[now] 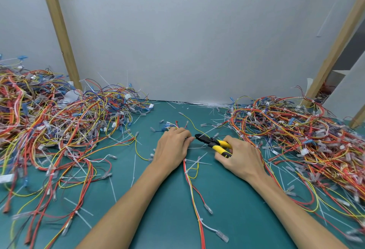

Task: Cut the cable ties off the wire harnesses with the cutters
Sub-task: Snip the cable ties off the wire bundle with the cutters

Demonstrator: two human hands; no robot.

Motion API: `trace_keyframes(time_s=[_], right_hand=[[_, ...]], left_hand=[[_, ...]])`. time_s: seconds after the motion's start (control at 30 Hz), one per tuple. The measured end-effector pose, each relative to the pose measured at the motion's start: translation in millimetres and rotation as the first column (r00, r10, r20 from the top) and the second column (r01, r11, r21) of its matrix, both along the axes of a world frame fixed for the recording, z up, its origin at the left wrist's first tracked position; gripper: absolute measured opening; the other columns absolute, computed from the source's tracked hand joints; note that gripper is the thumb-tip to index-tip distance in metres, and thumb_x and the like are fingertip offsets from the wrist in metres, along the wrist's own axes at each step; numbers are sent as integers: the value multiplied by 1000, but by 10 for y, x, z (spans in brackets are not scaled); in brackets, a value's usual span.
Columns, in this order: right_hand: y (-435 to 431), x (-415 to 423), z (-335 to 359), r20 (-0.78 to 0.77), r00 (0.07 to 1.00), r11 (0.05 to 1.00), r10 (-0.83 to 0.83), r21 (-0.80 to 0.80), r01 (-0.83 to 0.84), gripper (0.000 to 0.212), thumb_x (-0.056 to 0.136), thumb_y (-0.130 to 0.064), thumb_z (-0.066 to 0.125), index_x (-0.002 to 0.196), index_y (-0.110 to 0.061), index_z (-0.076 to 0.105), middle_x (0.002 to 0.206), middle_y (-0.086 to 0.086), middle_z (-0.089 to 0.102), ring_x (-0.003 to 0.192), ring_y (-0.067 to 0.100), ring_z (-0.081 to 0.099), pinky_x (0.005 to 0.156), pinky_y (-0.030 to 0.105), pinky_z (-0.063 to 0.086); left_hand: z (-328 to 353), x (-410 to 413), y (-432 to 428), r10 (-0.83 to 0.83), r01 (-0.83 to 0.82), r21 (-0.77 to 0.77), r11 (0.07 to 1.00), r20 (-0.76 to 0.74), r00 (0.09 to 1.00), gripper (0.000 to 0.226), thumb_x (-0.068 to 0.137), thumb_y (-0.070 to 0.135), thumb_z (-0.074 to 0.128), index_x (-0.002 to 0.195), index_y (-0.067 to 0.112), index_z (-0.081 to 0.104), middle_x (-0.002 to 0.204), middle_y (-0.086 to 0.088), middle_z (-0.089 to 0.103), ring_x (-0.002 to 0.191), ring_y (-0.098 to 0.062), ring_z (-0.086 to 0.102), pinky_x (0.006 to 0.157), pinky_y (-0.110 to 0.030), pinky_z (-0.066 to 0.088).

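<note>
Tabletop [171,199]: green mat, loaded with wire on both sides, a bare lane running down the middle.
Left heap [49,126]: a big tangle of red, yellow, blue and white wires, spilling from the far-left corner down along the left edge.
Right heap [296,130]: a second tangle, mostly red and orange, banked against the right edge up to the far-right corner.
Ties [134,167]: loose white strips lie scattered over the middle lane and along the far edge.
Harness [190,175]: mid-table, and it's under the left palm; red, white and yellow leads trail from there toward the near edge.
Left hand [172,146]: palm down, fingers curled over the harness, pinning it to the mat, thumb and forefinger pinched together at the right.
Right hand [241,159]: palm down, fingers wrapped round the yellow handles.
Cutters [214,143]: black head points left, its tip just beside the left fingertips; whether it bites a tie, I can't tell.
Backdrop: pale wall, with wooden posts [59,31] leaning at either side.
</note>
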State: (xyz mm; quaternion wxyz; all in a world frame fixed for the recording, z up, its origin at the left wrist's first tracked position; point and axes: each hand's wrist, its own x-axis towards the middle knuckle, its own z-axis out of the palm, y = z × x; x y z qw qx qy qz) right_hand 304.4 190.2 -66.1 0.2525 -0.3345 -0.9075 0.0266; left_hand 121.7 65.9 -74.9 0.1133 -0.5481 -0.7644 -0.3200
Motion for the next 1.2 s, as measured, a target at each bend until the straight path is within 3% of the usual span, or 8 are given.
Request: trace_keyframes(time_s=[1.2], right_hand=[[11, 6, -1, 7, 1000, 1000, 16, 0, -16, 34, 70, -59, 55, 76, -26, 52, 67, -9, 58, 65, 19, 53, 56, 30, 44]], left_hand=[[52, 26, -41, 9, -9, -83, 997, 4, 1000, 27, 102, 36, 42, 97, 16, 60, 97, 3, 58, 95, -20, 49, 76, -35, 43]])
